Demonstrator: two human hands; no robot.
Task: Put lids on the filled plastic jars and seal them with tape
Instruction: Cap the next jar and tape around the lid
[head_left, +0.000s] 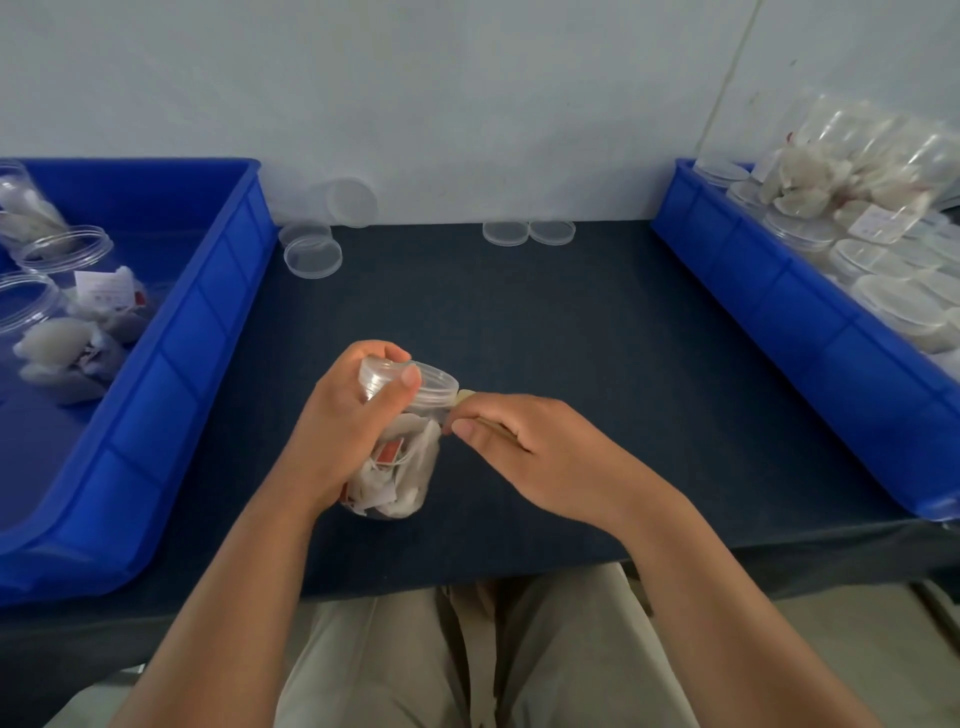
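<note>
Left hand (353, 415) wrapped round the neck of the jar (400, 478), thumb lying over the lid (431, 384). Right hand (524, 447) pinches a short yellowish tape strip (464, 396) at the lid's side wall; whether it comes off a roll is hidden. Hands close together, not touching as far as I can tell. The jar sits mid-table (571, 338), nearer the front edge and tilted. Cannot tell if its base rests on the cloth.

Risks:
- The strip looks thin and limp, so it could fold on itself or stick to the fingertips before it bridges the lid-jar seam.
- The lid is smooth, clear plastic. If it isn't fully seated, tape would lock it crooked.
- The jar wall is slick and round, and the grip is 1-handed and high on the neck. Pulling the tape sideways could spin or tip it.
- Left thumb covers part of the rim, so tape may catch on it.

Materials: the jar is transparent, cylindrical and thin-walled, stuffed with soft white pouches (410, 467) and a red tag. The table cover is dark and matte, like fabric. 5 loose lids (313, 256), shallow clear discs, lie along the back edge, 1 leaning on the wall. Left bin (208, 322) is rigid ribbed blue plastic and holds open jars (31, 306). Right bin (779, 312) is the same kind and holds stacked lids (893, 306).
</note>
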